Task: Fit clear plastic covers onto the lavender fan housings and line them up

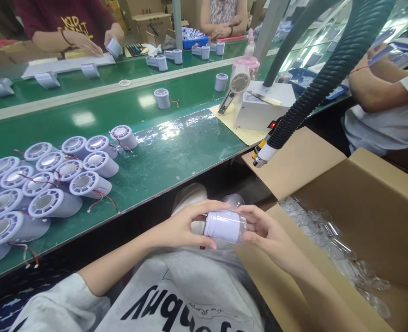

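Note:
Over my lap, my left hand grips the left end of a lavender plastic cylinder lying on its side. A clear plastic cover is around its right part, and the fingers of my right hand are closed on that end. How far the cover reaches along the cylinder is hard to make out. On the bench to the left stand several similar lavender cylinders with vented round ends and thin red and dark wires.
An open cardboard box at my right holds several clear plastic covers. Above it hangs a black flexible hose. A handheld fan leans by a white box-shaped device. Co-workers sit across the green conveyor and at the right.

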`<action>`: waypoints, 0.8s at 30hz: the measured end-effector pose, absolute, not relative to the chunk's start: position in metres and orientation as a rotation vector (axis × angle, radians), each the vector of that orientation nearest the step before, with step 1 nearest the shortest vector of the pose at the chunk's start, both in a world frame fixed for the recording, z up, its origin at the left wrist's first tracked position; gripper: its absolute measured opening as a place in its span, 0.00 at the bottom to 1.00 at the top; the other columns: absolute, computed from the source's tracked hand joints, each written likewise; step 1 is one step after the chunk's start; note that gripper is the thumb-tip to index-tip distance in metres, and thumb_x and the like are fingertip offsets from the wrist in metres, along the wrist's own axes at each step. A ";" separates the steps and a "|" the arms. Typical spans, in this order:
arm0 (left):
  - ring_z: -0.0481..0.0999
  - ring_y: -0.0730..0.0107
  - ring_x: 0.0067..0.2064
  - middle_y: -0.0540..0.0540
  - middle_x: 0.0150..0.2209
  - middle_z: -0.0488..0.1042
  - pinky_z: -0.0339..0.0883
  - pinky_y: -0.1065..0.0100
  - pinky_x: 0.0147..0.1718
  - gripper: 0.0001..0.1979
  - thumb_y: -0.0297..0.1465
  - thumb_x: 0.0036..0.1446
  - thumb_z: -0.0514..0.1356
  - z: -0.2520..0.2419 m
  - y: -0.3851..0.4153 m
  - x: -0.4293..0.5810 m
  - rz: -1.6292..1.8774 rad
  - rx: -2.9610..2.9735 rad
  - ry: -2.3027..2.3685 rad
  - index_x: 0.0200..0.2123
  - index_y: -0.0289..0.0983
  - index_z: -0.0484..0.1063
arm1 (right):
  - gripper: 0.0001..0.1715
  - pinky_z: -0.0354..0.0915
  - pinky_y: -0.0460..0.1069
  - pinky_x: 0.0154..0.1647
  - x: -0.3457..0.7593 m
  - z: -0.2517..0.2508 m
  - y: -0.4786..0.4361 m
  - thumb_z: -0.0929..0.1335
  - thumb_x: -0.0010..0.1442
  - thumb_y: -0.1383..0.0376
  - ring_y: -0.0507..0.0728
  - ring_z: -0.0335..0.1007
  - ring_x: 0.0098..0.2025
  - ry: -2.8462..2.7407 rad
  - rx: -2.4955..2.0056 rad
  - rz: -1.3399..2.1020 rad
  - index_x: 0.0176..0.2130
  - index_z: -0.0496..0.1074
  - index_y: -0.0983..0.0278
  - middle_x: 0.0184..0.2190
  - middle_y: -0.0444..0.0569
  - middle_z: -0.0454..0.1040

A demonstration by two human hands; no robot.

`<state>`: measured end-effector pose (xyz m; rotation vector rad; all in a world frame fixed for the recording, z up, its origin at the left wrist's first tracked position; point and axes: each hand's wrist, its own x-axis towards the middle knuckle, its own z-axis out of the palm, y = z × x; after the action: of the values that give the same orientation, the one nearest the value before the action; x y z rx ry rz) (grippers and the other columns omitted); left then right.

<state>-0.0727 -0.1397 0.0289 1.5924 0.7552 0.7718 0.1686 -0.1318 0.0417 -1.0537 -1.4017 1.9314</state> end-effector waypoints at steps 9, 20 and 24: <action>0.65 0.53 0.62 0.41 0.61 0.66 0.63 0.53 0.59 0.39 0.30 0.46 0.72 0.030 -0.140 -0.073 0.771 1.554 0.749 0.62 0.48 0.63 | 0.27 0.72 0.44 0.29 0.162 0.036 -0.132 0.70 0.58 0.45 0.52 0.76 0.28 -1.233 -1.110 2.086 0.42 0.64 0.63 0.30 0.44 0.75; 0.61 0.55 0.66 0.44 0.63 0.64 0.61 0.55 0.61 0.42 0.27 0.45 0.72 0.024 -0.140 -0.074 0.874 1.629 0.637 0.61 0.53 0.62 | 0.38 0.65 0.37 0.15 0.149 0.036 -0.138 0.68 0.49 0.34 0.49 0.70 0.16 -0.940 -1.171 2.271 0.32 0.66 0.66 0.18 0.46 0.75; 0.61 0.53 0.65 0.43 0.63 0.64 0.62 0.53 0.60 0.39 0.28 0.46 0.71 0.023 -0.143 -0.074 0.865 1.637 0.682 0.60 0.51 0.64 | 0.37 0.64 0.37 0.14 0.148 0.036 -0.138 0.62 0.57 0.35 0.48 0.70 0.16 -0.873 -1.168 2.416 0.31 0.69 0.68 0.20 0.50 0.76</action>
<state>-0.0743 -0.1425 0.0228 1.6367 0.6824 0.8649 0.1478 -0.1379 0.0364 -1.1678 -0.8729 2.4157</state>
